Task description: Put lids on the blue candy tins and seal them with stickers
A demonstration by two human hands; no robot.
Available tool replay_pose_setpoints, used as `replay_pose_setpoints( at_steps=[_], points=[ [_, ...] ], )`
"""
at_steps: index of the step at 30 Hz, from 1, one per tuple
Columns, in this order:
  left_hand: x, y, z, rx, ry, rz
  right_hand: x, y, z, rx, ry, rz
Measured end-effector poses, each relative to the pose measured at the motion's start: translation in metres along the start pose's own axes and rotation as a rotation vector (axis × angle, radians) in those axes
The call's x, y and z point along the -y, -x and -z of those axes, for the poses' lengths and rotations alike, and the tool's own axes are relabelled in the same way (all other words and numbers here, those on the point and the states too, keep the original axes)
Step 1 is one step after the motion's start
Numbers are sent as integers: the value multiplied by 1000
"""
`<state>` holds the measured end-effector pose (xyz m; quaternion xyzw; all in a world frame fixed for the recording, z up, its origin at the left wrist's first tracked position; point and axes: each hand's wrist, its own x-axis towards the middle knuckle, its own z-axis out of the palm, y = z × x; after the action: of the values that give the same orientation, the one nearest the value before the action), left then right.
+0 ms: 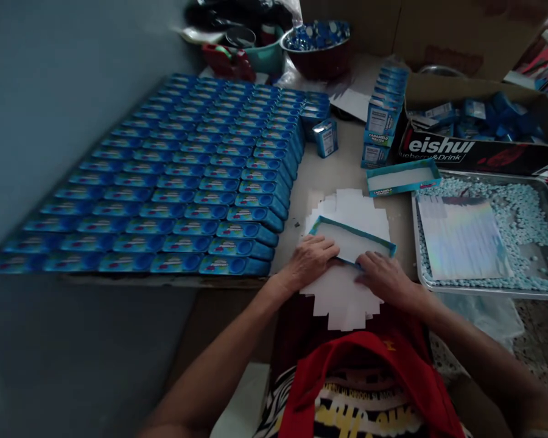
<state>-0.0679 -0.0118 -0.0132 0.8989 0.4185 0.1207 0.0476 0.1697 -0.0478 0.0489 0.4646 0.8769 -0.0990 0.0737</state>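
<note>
A shallow blue cardboard box tray (356, 243) with a white inside lies open in front of me, slightly slanted. My left hand (311, 255) is closed over its near left edge. At the near right edge, my right hand (386, 277) pinches the wall, its thumb partly hidden. Beneath the box tray is a pile of flat white card blanks (344, 298), reaching over the table edge toward my lap. Another folded box tray (404, 177), printed "Caramelo Macizo", rests just beyond to the right.
Rows of blue packs (187, 182) cover the table's left side. A metal tray (415, 243) at right holds pale blue candies and a shiny sheet (463, 237). Behind stand stacked blue boxes (383, 115), a black carton (484, 152) of blue packs and a dark red bowl (317, 61).
</note>
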Motion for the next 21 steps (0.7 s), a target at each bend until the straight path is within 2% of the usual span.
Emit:
replay_pose_setpoints(
  at_steps=[2, 4, 7, 9, 12, 15, 17, 21],
  points=[
    [5, 0, 3, -62, 34, -47, -5, 16, 4, 0, -61, 109],
    [9, -2, 9, -212, 60, -22, -13, 27, 8, -68, -137, 97],
    [15, -4, 16, -511, 114, 196, -25, 28, 15, -260, -250, -35],
    [20, 0, 16, -610, 186, 365, -32, 20, 20, -368, -284, -107],
    [26, 6, 6, -595, 275, 524, -35, 3, 29, -420, -277, -148],
    [29, -5, -9, -543, 327, 566, -26, -23, 42, -444, -280, -131],
    [32, -26, -16, -475, 337, 571, -13, -45, 54, -482, -289, -116],
    [44, -81, -18, -234, 310, 510, 10, -86, 81, -497, -288, -103]
  ],
)
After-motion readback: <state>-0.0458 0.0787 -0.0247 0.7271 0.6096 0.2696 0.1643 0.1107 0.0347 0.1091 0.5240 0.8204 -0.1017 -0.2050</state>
